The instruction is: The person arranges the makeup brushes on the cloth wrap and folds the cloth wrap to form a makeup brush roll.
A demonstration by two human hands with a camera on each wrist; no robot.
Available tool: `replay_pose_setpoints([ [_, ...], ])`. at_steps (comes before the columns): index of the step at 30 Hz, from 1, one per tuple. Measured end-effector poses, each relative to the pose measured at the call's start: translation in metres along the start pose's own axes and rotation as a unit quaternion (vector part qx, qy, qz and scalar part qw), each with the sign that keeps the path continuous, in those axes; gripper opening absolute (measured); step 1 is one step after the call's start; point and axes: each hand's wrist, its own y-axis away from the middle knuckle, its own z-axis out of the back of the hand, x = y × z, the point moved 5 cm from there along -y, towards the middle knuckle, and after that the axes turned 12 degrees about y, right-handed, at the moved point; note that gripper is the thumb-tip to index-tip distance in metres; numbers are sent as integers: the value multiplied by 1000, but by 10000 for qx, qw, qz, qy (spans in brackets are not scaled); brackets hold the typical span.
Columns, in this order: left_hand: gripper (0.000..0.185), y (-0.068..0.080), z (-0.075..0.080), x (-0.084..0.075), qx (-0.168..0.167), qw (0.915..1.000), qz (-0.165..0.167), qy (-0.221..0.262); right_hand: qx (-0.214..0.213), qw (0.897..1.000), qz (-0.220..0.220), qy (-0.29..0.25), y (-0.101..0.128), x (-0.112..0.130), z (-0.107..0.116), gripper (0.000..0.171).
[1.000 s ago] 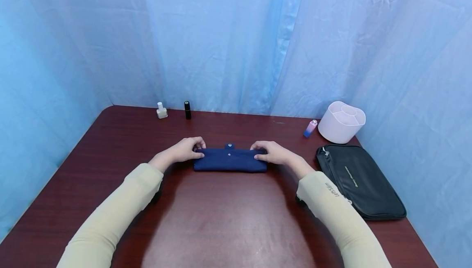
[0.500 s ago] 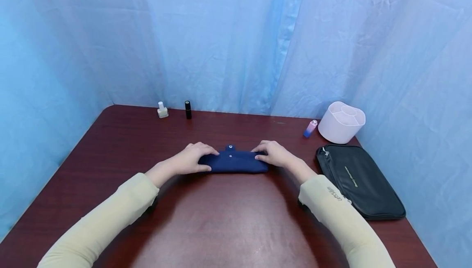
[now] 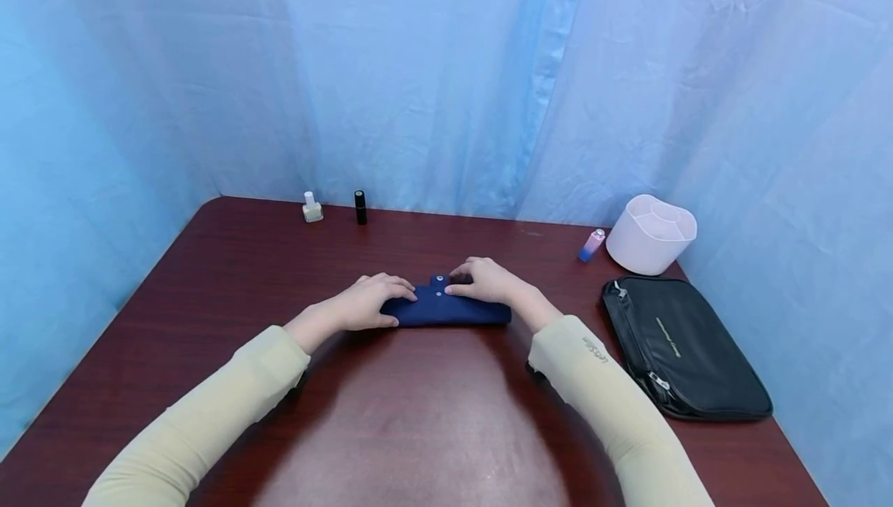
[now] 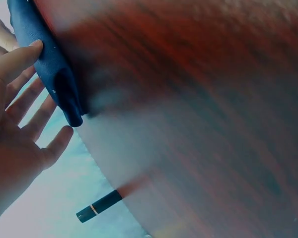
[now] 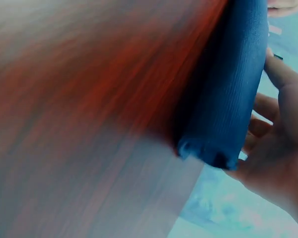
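Both hands on a folded navy pouch at mid-bench.

Left hand (image 3: 373, 301) lies flat, fingers straight, on the left end of the navy pouch (image 3: 446, 311); right hand (image 3: 488, 282) rests loosely on its far edge, fingertips beside the snap tab. Black case (image 3: 687, 348) lies by the right edge of the bench (image 3: 230, 274); pink organiser (image 3: 652, 234) and small pink bottle (image 3: 591, 245) stand at the far right corner; nail polish (image 3: 312, 208) and black tube (image 3: 360, 208) along the far edge.
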Motion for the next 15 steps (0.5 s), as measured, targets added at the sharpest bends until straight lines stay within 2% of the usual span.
replay_pose_setpoints([
  [3, 44, 0, -1, -1, 25, 10000, -3, -2, 244, 9991, -87, -347, -7, 1, -4, 56],
  [6, 44, 1, -1, -3, 1, 10000, -16, 44, 293, 9964, -169, -778, -11, 0, -7, 54],
  [11, 43, 2, 0, -3, -77, 10000, -34, 21, 84, 9897, 10, -1431, -11, 3, -7, 39],
  [15, 43, 1, 1, -2, -100, 9999, -41, -50, -238, 9882, 266, -1492, -9, 7, -5, 28],
])
